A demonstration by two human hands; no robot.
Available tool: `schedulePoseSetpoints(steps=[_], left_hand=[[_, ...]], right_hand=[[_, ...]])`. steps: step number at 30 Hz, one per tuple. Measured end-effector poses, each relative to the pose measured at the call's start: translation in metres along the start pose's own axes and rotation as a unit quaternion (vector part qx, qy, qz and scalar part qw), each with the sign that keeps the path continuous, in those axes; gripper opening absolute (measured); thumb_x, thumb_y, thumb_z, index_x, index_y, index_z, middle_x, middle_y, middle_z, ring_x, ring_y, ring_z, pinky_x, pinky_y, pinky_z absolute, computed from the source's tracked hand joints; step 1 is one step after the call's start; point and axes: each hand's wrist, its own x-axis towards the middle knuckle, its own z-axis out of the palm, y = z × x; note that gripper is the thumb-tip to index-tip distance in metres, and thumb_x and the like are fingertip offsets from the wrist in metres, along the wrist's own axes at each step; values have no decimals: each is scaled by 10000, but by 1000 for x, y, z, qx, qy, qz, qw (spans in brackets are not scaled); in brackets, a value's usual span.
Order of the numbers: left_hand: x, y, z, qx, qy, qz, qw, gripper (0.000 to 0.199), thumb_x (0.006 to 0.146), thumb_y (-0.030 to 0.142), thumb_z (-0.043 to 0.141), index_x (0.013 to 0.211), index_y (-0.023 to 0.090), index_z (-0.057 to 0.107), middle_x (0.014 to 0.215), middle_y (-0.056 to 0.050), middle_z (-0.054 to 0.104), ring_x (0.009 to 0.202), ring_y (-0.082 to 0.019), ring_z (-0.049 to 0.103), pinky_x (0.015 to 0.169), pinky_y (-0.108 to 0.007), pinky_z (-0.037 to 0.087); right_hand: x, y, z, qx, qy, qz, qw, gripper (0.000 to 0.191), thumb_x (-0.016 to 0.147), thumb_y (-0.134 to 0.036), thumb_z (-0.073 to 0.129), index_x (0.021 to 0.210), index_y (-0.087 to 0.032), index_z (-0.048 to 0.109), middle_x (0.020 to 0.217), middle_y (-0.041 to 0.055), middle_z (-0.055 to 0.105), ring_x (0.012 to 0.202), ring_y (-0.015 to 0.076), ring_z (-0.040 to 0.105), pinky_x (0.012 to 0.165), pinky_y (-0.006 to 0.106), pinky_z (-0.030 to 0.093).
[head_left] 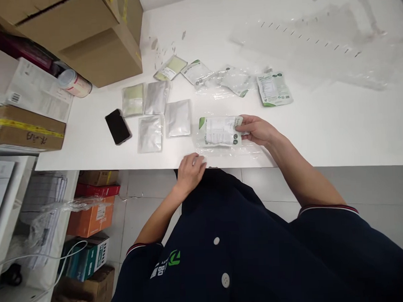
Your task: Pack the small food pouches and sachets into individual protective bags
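Note:
My right hand (255,129) grips the right end of a white and green printed pouch (220,130), thumb on top. The pouch lies flat on the white table, with a clear plastic bag (251,150) around or under it; I cannot tell which. At the table's front edge, my left hand (190,171) has its fingers curled and pinched at the bag's lower left corner. To the left lie several flat packets, among them a silver packet (178,118) and a greenish packet (133,99). Another printed pouch (274,89) sits behind my right hand.
More printed pouches, such as one pouch (234,80) in clear plastic, lie farther back. A black phone (118,126) is left of the packets. Cardboard boxes (102,53) and a lidded can (75,83) stand at the left. Clear plastic sheeting (317,50) spreads at the back right.

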Motion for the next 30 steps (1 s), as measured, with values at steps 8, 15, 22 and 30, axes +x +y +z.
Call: schedulePoseSetpoints(steps=[8,15,22,30], left_hand=[[28,-24,-8,126,-97,144,977,315,941,69,327,1001,150,626,872,-134,622,856,-253,600,693,-398,522],[41,-23,-12,-13,-111,147,983,287,951,146,345,807,196,588,919,-143,644,1022,-294,631,869,-542,524],[29,1,-14,-182,-39,82,979,218,962,390,456,871,219,558,1056,-103,681,1163,-244,612,1045,-494,459],[92,-1,-7,-218,117,-134,960,210,983,424,426,997,239,525,928,-36,638,904,-164,618,848,-302,460]], right_hand=[[3,10,24,-309,97,-51,945,532,845,-284,577,1355,-160,489,1058,140,650,826,247,640,706,428,557],[-33,17,47,-594,41,-235,769,646,879,-469,596,1445,-217,411,1563,161,318,1432,403,250,1079,601,298],[-64,6,31,-619,-85,-220,749,497,946,-128,356,1419,-228,466,1462,98,505,1279,280,521,1015,469,402],[27,-53,4,-575,-138,-118,798,249,945,-392,495,1011,-258,695,855,48,678,843,246,635,763,380,455]])
